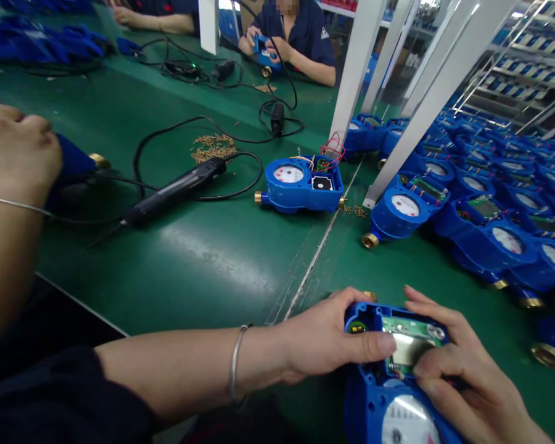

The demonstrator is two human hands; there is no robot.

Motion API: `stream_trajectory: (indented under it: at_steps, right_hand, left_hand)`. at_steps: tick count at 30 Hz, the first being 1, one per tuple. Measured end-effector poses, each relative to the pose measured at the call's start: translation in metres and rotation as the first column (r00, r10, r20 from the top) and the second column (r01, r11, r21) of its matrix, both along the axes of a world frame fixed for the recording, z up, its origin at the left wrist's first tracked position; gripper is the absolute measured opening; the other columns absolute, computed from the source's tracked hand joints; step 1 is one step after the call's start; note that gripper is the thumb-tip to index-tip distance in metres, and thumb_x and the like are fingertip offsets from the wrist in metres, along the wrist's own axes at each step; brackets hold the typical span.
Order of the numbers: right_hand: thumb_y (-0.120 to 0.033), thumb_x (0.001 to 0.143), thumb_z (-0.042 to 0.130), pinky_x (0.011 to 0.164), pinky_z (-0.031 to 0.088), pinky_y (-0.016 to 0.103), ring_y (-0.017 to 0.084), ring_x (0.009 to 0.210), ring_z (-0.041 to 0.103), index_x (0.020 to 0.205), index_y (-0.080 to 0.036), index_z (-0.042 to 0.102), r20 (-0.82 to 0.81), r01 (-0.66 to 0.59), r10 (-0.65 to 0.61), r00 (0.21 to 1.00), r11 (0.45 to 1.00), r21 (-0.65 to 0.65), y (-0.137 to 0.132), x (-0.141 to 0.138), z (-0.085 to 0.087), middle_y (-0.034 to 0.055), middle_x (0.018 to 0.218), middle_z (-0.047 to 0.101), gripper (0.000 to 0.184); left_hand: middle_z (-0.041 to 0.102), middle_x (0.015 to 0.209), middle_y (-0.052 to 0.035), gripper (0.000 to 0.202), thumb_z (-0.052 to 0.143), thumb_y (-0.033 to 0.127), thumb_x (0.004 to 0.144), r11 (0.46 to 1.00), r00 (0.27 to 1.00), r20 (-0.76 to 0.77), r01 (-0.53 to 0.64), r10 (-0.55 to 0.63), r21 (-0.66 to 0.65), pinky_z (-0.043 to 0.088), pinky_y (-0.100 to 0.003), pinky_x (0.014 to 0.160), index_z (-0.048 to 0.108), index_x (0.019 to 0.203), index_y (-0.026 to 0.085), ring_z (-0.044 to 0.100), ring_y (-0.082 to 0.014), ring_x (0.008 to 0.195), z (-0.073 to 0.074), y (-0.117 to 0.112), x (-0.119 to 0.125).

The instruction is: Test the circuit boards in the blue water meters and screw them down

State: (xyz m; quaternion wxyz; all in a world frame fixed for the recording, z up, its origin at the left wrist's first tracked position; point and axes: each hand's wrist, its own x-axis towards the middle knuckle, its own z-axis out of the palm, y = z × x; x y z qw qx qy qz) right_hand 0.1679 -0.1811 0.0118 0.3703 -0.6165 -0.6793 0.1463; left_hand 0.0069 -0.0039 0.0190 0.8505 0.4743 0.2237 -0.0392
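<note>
In the head view, a blue water meter (367,401) with its electronics housing uncovered is at the lower right. My left hand (324,339), with a bangle on its wrist, wraps around the housing's left side, its thumb lying on the green circuit board (404,327) inside. My right hand (472,370) is on the other side, with bent fingertips pressed together at the board's lower right edge and the index finger stretched along the housing. A pale display covers the board's middle. The fingertips partly hide what they pinch. Below the housing shows the white dial (407,422).
Another water meter (300,185) with loose wires stands mid-table. Many more meters (485,185) crowd the right. An electric screwdriver (176,191) lies left, by a screw pile (213,148). A co-worker's hand (18,148) is far left; another person (300,43) sits opposite. White posts (356,68) rise centrally.
</note>
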Motion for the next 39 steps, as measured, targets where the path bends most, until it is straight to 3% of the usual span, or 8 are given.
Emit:
stream_trajectory:
  at_steps: [4,10,18,22,26,31,35,39]
  right_hand:
    - [-0.019,0.085,0.060,0.110,0.040,0.036,0.029,0.141,0.031,0.077,-0.020,0.064,0.028,0.004,-0.004,1.000,1.000,-0.028,-0.001,0.000,0.005,0.0056,0.142,0.039,0.009]
    - [-0.019,0.083,0.062,0.109,0.043,0.035,0.029,0.138,0.037,0.074,-0.019,0.064,0.012,0.013,-0.013,1.000,0.999,-0.030,0.003,-0.001,0.014,0.0051,0.139,0.045,0.009]
    - [-0.016,0.085,0.061,0.116,0.030,0.030,0.024,0.143,0.026,0.081,-0.020,0.061,-0.016,-0.049,0.048,0.999,0.997,-0.059,0.004,0.001,0.012,0.0040,0.144,0.037,0.005]
    - [-0.016,0.083,0.064,0.116,0.026,0.032,0.028,0.143,0.024,0.088,-0.019,0.060,-0.083,-0.047,0.043,0.996,0.998,-0.048,-0.001,0.004,0.007,0.0059,0.145,0.035,0.007]
    - [-0.016,0.083,0.064,0.114,0.027,0.034,0.028,0.142,0.027,0.088,-0.019,0.060,-0.085,-0.037,0.035,0.996,0.999,-0.024,-0.002,0.004,0.005,0.0054,0.144,0.037,0.007]
    - [-0.018,0.084,0.062,0.113,0.028,0.042,0.030,0.142,0.025,0.088,-0.022,0.060,-0.102,0.013,-0.018,0.995,0.999,-0.053,-0.003,0.001,0.003,0.0021,0.145,0.037,0.007]
    - [-0.020,0.084,0.062,0.110,0.032,0.049,0.034,0.142,0.024,0.087,-0.022,0.060,-0.110,0.036,-0.042,0.993,0.998,-0.053,-0.006,0.000,0.000,0.0029,0.147,0.036,0.005]
    - [-0.018,0.084,0.062,0.112,0.029,0.045,0.031,0.144,0.022,0.086,-0.022,0.060,-0.139,0.040,-0.049,0.989,0.997,-0.067,-0.005,-0.001,-0.001,0.0023,0.148,0.034,0.004]
  left_hand:
    - [0.057,0.087,-0.0015,0.063,0.082,0.048,0.057,0.997,0.999,-0.035,0.002,0.001,0.079,0.040,-0.032,0.072,0.052,0.103,0.017,0.050,-0.0158,0.077,-0.002,0.000,0.000]
    - [0.058,0.093,-0.0038,0.056,0.078,0.054,0.059,0.955,0.999,-0.044,0.028,-0.015,0.295,0.041,-0.032,0.071,0.054,0.095,0.019,0.051,-0.0195,0.083,-0.007,0.004,0.001]
    - [0.058,0.093,-0.0048,0.054,0.071,0.059,0.069,0.897,0.984,0.002,0.161,-0.178,0.412,0.043,-0.032,0.071,0.053,0.101,0.019,0.053,-0.0198,0.084,-0.009,0.015,0.004]
    - [0.056,0.090,-0.0038,0.054,0.073,0.059,0.067,0.916,0.983,-0.019,0.178,-0.183,0.359,0.040,-0.031,0.068,0.053,0.097,0.018,0.051,-0.0185,0.080,-0.005,0.016,0.008]
    - [0.055,0.085,-0.0017,0.047,0.067,0.058,0.073,0.982,0.991,0.034,0.121,-0.127,0.142,0.036,-0.032,0.073,0.053,0.090,0.017,0.047,-0.0161,0.079,-0.005,0.014,0.012]
    - [0.056,0.088,-0.0023,0.035,0.067,0.045,0.072,0.996,0.995,0.056,0.087,-0.085,-0.036,0.034,-0.035,0.078,0.052,0.086,0.016,0.049,-0.0171,0.083,-0.006,0.012,0.012]
    - [0.055,0.080,0.0009,0.042,0.075,0.037,0.061,0.997,0.997,0.021,0.076,-0.076,-0.019,0.035,-0.034,0.074,0.049,0.089,0.018,0.049,-0.0163,0.077,-0.004,0.008,0.010]
    - [0.052,0.078,0.0025,0.042,0.075,0.036,0.063,0.999,0.999,0.020,0.041,-0.042,0.024,0.035,-0.032,0.070,0.048,0.090,0.018,0.047,-0.0140,0.073,-0.001,0.004,0.010]
